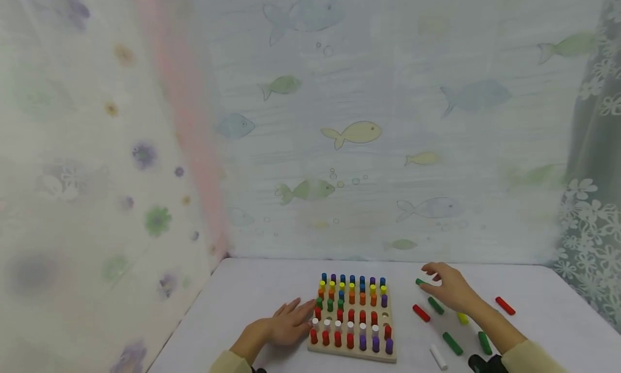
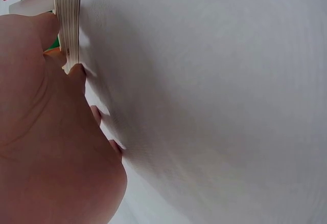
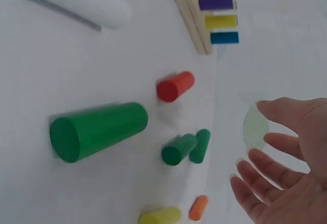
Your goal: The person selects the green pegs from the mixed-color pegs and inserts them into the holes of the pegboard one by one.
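Note:
My left hand [image 1: 290,326] rests on the table at the left side of a wooden peg board [image 1: 351,355], fingers extended along its edge. In the left wrist view, the thumb [image 2: 47,28] lies against the board's layered side. Rows of coloured pegs stand upright in the board, with a few bare holes toward the middle and right. Over the loose pegs to the right, my right hand [image 1: 455,290] hovers with fingers spread and nothing between them. Closest to its fingertips in the head view is a green peg [image 1: 420,281], partly covered by the hand.
Between board and right arm lie a red peg [image 1: 421,313], green pegs [image 1: 452,343] and a white peg [image 1: 438,357]. A yellow peg [image 1: 463,318] is beside the forearm; another red peg [image 1: 505,305] lies farther right. The right wrist view shows an orange peg [image 3: 198,207].

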`<state>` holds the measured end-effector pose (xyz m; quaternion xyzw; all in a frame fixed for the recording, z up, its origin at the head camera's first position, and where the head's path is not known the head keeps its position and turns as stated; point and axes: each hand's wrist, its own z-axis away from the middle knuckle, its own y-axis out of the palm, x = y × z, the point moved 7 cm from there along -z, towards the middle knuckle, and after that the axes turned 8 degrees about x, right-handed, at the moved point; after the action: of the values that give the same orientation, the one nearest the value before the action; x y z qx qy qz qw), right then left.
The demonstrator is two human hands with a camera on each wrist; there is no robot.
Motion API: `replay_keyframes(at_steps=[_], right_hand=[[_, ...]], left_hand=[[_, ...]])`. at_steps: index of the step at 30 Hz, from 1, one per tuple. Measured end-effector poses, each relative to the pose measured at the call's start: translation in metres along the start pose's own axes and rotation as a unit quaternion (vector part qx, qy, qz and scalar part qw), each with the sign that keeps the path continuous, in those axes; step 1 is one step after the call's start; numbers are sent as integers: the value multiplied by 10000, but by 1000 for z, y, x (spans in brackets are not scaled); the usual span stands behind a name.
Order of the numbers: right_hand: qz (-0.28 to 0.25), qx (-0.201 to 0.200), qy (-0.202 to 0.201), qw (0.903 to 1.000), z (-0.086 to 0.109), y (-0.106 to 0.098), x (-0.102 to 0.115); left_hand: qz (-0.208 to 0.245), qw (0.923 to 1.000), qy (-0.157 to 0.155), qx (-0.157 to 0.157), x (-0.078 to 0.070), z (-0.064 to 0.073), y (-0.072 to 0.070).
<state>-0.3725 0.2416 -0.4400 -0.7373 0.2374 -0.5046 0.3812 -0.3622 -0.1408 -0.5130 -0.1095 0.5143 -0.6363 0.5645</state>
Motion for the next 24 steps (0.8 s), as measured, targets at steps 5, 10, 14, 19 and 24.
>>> replay_keyframes(at_steps=[5, 10, 14, 19, 24], right_hand=[[-89, -53, 344, 9994, 1, 0, -16], [-250, 94, 764, 9967, -2, 3, -28], [-332, 247, 1039, 9937, -5, 10, -40], [-417, 296, 1229, 9911, -8, 17, -51], [-486, 248, 1362, 9892, -10, 19, -55]], left_hand=[[-9, 10000, 21, 30, -3, 3, -1], [11, 9999, -15, -130, 11, -9, 3], [45, 10000, 32, -47, 17, -15, 7], [-7, 10000, 69, -10, 9, -8, 4], [-65, 9999, 99, 2, 8, -6, 3]])
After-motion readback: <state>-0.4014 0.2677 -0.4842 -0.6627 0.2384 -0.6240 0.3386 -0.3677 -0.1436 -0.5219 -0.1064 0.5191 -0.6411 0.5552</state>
